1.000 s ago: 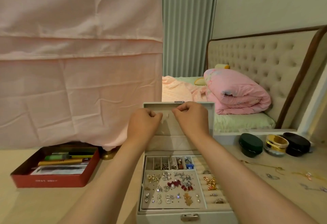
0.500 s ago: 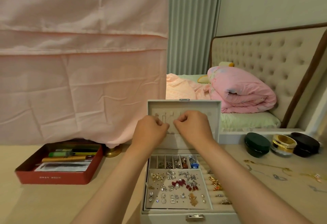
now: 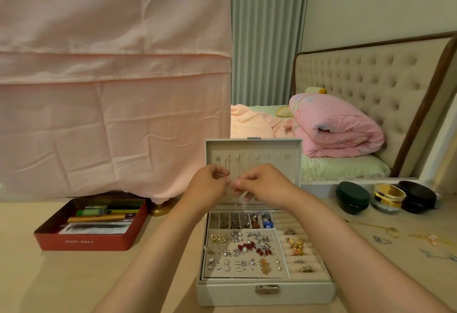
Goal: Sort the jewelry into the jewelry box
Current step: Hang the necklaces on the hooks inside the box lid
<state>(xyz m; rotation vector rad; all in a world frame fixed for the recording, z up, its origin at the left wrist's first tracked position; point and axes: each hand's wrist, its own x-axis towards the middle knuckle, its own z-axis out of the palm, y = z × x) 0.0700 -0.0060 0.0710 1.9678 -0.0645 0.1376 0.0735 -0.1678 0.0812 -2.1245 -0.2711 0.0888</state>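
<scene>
A white jewelry box (image 3: pixel 267 295) is set on the table (image 3: pixel 74 275), and its lid (image 3: pixel 294 164) is stood straight up. Both hands are held up in front of the inside of the lid, just under its row of little hooks. The fingers of the left hand (image 3: pixel 206 187) are curled tight, and a thin chain (image 3: pixel 222 176) is pinched at their tips. The fingers of the right hand (image 3: pixel 265 186) are curled too, and the same thin chain seems to be pinched there, though it is very small. The two sets of fingertips are almost touching. Earrings and rings are laid in the open tray below. More loose chains (image 3: pixel 371 226) are left on the table at the right, well apart from the hands.
</scene>
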